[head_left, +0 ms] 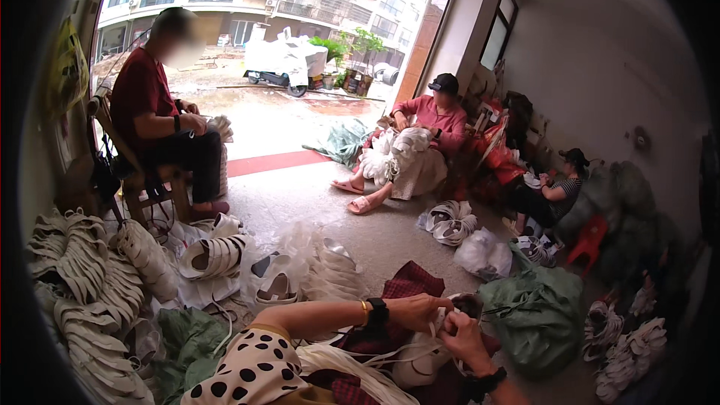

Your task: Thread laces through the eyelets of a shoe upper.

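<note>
My left hand (417, 312) reaches in from the left, below a polka-dot sleeve, with a dark watch and a gold bangle at the wrist. Its fingers are closed on a white shoe upper (421, 361) with a dark opening. Close beside it, my right hand (464, 339), a black band on its wrist, pinches the same upper. Whether a lace runs between the fingertips is too small to tell. Long white laces (352, 370) lie across my lap. Under my hands is a dark red checked cloth (411, 282).
White shoe uppers (97, 307) are heaped at left, with more in clear plastic (279, 277) ahead. A green sack (534, 322) bulges at right. One person (154, 105) sits at left on a chair; two others (442, 120) work farther back. A red stool (587, 244) stands right.
</note>
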### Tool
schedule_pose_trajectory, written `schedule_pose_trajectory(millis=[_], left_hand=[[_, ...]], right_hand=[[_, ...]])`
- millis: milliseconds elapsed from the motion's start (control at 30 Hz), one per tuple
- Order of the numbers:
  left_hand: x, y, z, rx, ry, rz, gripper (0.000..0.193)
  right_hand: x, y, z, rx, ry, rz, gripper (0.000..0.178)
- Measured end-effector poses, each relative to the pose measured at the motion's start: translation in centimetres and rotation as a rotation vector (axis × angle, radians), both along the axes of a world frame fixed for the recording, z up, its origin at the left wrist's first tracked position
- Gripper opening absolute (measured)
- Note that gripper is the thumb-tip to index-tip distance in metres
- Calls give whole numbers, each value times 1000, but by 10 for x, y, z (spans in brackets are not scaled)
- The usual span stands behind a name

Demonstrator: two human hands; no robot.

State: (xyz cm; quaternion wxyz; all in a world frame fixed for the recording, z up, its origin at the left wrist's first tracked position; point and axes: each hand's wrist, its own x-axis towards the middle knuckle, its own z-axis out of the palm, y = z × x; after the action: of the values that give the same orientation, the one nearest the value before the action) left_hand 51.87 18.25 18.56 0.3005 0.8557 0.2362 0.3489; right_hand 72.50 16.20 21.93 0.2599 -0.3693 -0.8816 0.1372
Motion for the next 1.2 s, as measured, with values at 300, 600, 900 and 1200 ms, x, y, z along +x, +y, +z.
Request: schedule_pose_trajectory(millis=[300,600,900,1200], left_hand=[[4,-1,2,-62,-32,7,29],[7,-13,63,85,11,148,8],[56,-27,31,195,245,134,9],[69,-22,23,109,247,243,8]], right_hand=[[155,25,30,548,-82,-349,11],[112,-1,24,93,118,-203,33],[77,5,11,-282,-32,71,46],[79,8,-7,-180,127,120,38]])
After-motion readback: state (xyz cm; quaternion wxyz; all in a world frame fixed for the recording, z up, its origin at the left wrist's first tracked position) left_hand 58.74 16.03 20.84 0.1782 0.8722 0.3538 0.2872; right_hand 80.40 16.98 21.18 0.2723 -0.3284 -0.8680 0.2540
